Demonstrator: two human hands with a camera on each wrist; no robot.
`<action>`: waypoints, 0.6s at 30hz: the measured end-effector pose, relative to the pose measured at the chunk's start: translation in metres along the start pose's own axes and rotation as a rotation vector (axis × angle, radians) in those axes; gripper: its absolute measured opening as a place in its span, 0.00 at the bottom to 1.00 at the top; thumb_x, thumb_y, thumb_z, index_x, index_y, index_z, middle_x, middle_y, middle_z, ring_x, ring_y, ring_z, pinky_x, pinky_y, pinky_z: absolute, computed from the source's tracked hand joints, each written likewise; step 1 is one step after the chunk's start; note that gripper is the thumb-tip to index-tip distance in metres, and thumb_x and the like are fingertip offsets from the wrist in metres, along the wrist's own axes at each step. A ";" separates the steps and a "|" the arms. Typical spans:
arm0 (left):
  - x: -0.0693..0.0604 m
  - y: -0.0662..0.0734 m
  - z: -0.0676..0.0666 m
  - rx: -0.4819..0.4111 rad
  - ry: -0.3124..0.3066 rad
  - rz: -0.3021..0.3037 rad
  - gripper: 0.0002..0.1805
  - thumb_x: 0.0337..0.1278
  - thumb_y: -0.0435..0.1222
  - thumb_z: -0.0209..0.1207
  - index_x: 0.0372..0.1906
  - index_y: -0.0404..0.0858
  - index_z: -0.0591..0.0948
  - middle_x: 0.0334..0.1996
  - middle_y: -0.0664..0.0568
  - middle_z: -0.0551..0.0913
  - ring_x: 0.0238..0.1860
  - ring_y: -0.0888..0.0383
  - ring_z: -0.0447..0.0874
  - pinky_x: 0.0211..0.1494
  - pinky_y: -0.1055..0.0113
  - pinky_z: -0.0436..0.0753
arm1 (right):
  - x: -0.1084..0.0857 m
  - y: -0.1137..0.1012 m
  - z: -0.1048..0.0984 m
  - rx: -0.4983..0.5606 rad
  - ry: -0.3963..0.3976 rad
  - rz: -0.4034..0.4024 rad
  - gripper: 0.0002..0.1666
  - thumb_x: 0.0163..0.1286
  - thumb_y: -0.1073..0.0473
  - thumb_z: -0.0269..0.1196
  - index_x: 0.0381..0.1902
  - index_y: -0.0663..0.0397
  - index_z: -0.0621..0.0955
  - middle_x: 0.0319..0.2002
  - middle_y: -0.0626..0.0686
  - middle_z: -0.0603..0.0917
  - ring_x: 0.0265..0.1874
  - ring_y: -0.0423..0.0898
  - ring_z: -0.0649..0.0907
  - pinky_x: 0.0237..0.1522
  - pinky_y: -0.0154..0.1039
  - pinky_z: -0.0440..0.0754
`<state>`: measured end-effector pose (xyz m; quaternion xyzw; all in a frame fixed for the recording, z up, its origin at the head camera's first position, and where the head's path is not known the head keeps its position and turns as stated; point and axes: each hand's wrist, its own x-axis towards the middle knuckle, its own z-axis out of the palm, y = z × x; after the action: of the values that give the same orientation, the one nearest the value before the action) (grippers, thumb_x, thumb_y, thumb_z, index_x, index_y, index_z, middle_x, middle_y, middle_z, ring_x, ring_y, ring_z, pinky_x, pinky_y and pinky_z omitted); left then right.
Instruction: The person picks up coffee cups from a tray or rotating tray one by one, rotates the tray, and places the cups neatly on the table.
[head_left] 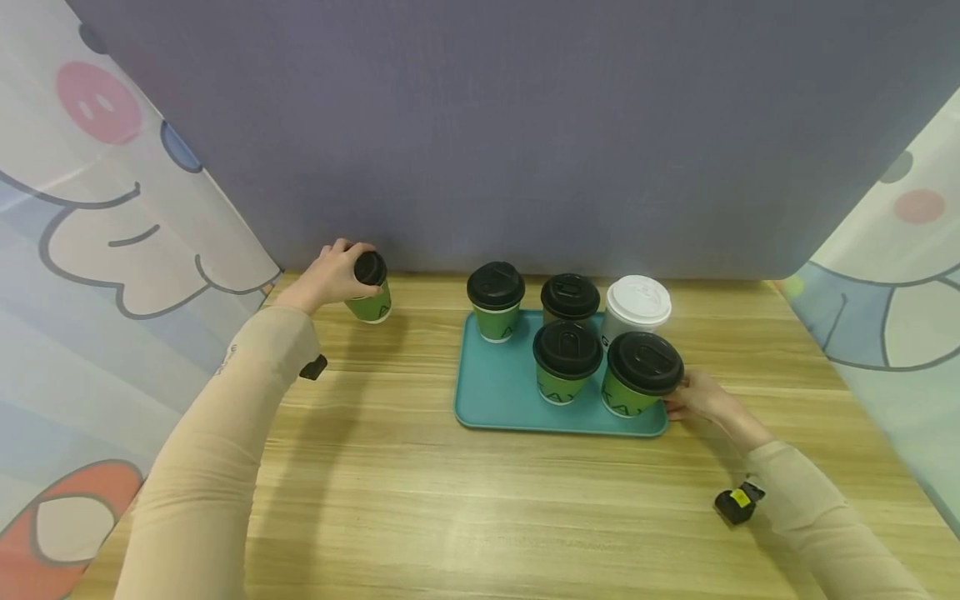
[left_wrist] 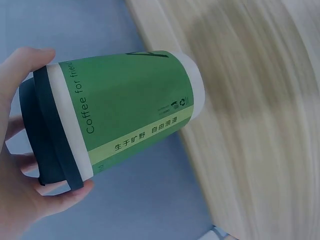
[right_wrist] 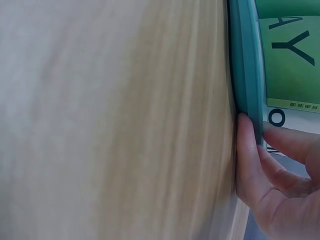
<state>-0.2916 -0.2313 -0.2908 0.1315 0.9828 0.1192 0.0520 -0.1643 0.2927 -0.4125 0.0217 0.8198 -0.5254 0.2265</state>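
Note:
At the table's back left, my left hand [head_left: 330, 275] grips a green cup [head_left: 372, 307] by its black lid [left_wrist: 50, 132], fingers curled round the rim. In the left wrist view the cup's white base is close to the wood; whether it touches is unclear. My right hand [head_left: 701, 396] pinches the right edge of the teal tray [right_wrist: 246, 65], beside a green cup [head_left: 628, 398] with a black lid. That tray [head_left: 495, 392] also bears a white-lidded cup [head_left: 637, 302] and several black-lidded cups [head_left: 567, 354].
Behind the wooden table [head_left: 465, 517] rises a grey panel [head_left: 480, 142]. Patterned curtains [head_left: 97, 233] hang at both sides. A small black device [head_left: 737, 502] with a yellow label is at the right wrist, and another [head_left: 313, 367] at the left.

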 end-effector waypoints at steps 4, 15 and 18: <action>0.001 -0.011 0.004 -0.015 0.009 -0.024 0.43 0.45 0.48 0.61 0.65 0.39 0.57 0.61 0.31 0.52 0.58 0.33 0.51 0.51 0.38 0.61 | 0.000 0.000 0.001 -0.006 0.005 -0.001 0.30 0.62 0.71 0.50 0.53 0.91 0.52 0.31 0.59 0.78 0.27 0.44 0.81 0.33 0.39 0.80; 0.003 -0.030 0.011 -0.045 0.040 -0.087 0.41 0.46 0.47 0.61 0.64 0.37 0.58 0.57 0.28 0.54 0.52 0.32 0.54 0.47 0.40 0.64 | 0.001 0.001 0.001 0.001 0.007 -0.004 0.30 0.62 0.72 0.50 0.54 0.91 0.52 0.31 0.58 0.78 0.28 0.44 0.81 0.33 0.40 0.80; 0.004 -0.035 0.011 -0.050 0.039 -0.103 0.41 0.46 0.48 0.60 0.64 0.36 0.57 0.57 0.28 0.53 0.53 0.32 0.54 0.46 0.39 0.64 | 0.001 0.002 0.001 -0.003 0.010 -0.005 0.30 0.62 0.72 0.50 0.54 0.91 0.52 0.32 0.60 0.78 0.28 0.44 0.81 0.33 0.40 0.80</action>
<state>-0.3030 -0.2604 -0.3108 0.0768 0.9858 0.1435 0.0422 -0.1640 0.2927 -0.4148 0.0218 0.8217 -0.5247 0.2212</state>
